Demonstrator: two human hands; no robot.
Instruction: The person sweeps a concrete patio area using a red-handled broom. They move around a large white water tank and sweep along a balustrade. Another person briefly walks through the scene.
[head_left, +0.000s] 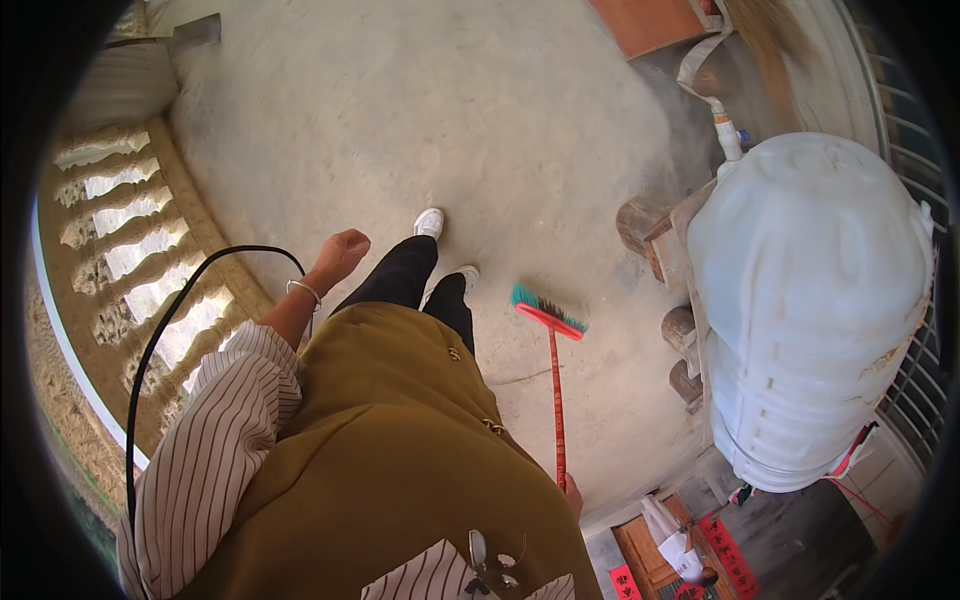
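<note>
My right hand (573, 496) grips the red patterned handle of a broom (557, 405) at my side; only part of that hand shows past my olive garment. The broom's red head, with green and dark bristles, rests on the concrete floor (420, 112) to the right of my feet. My left hand (341, 255) hangs in front of my left hip, its fingers curled in and nothing seen in them. A silver bangle circles that wrist. Near the left arm, a black cable (176, 300) loops outward.
A stone balustrade (180, 195) runs along the left. On the right, a large pale plastic tank (802, 300) sits on a wooden support with a pipe valve (727, 139). A person (679, 547) stands near a wooden door (637, 547) with red paper strips, behind on the right.
</note>
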